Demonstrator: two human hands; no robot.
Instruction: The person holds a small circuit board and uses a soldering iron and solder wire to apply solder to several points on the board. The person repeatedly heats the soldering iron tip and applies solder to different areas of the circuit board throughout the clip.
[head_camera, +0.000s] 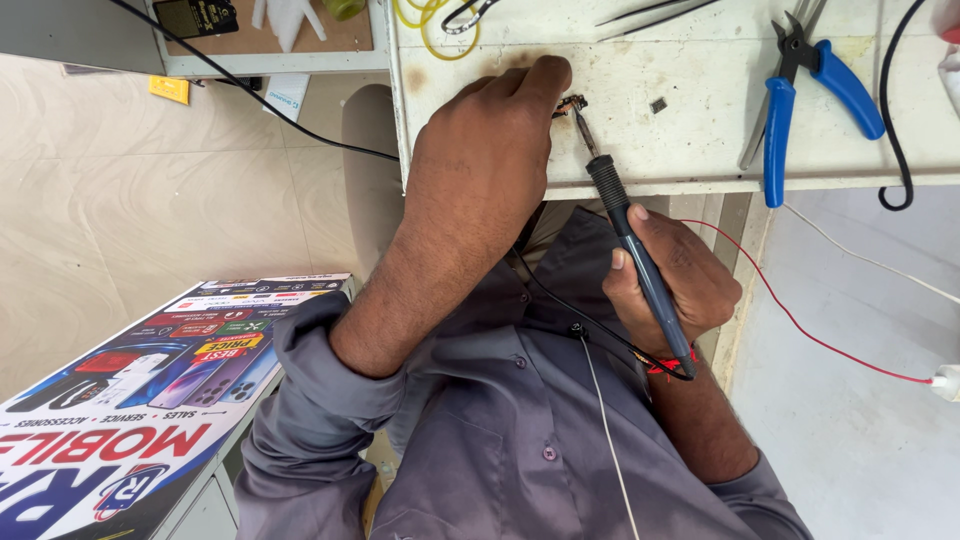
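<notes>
My left hand (490, 150) rests on the white workbench (700, 80), its fingertips pinching a small dark component (572, 102) against the surface. My right hand (665, 280) grips a soldering iron (625, 225) with a dark blue handle like a pen. The iron's metal tip touches the small component beside my left fingertips. A black cord runs from the iron's rear end across my grey shirt.
Blue-handled pliers (800, 90) lie on the bench at right, tweezers (650, 12) and yellow wire (430, 25) at the far edge, a tiny dark chip (658, 105) near the iron. A red wire (800, 320) hangs at right. A printed poster board (130, 420) lies at lower left.
</notes>
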